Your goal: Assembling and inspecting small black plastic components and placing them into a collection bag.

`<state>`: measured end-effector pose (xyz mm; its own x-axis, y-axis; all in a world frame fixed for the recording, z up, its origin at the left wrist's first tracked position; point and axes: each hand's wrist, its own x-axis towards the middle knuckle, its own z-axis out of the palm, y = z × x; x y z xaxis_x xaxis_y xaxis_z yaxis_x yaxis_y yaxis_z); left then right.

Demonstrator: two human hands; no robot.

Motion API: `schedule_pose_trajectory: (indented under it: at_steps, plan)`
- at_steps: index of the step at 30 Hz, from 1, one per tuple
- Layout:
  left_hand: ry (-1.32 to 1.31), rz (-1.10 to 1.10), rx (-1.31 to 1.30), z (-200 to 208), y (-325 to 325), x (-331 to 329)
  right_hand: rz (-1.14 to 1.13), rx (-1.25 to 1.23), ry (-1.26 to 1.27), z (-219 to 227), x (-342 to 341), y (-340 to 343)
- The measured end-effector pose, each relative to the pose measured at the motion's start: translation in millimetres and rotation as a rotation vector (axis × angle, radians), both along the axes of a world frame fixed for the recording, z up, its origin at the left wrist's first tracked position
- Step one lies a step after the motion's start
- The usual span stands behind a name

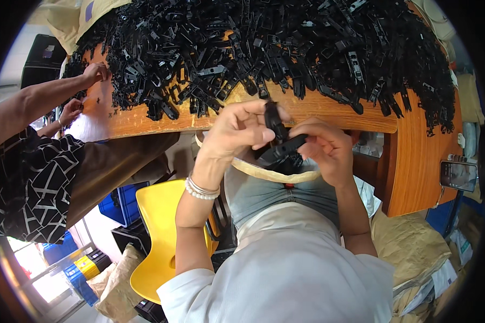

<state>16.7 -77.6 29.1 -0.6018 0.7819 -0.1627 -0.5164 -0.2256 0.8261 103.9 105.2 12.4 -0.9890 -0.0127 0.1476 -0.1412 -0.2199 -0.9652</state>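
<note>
My left hand (236,130) pinches an upright black plastic part (275,119) between thumb and fingers, just off the table's front edge. Close below it, the fingers of my right hand (328,146) are closed on a second black plastic part (291,144). The two parts meet or overlap; I cannot tell whether they are joined. Under both hands, a container with a pale rim (277,175) rests at my lap, with more black parts in it. Across the wooden table (191,124) spreads a large heap of black plastic parts (264,51).
At the left, another person's hand (95,72) reaches to the heap's edge. A yellow chair (155,215) stands by my left arm. On the right are a phone (458,176) and brown sacks (407,242). The table's side section (415,177) runs along my right.
</note>
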Motion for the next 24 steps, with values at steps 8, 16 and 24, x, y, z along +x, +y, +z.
schedule_pose_trajectory:
  at_steps: [8,16,24]
  plan:
    - [0.244,0.219,-0.376,6.8,9.0,14.9,-0.039,0.487,0.185,11.0,-0.3,7.4]
    - [0.813,0.166,-0.558,13.4,6.6,34.8,-0.22,0.655,0.276,5.4,1.3,0.7]
    - [1.057,0.187,-0.552,10.1,9.7,38.5,-0.121,0.665,0.298,10.2,-5.5,5.4]
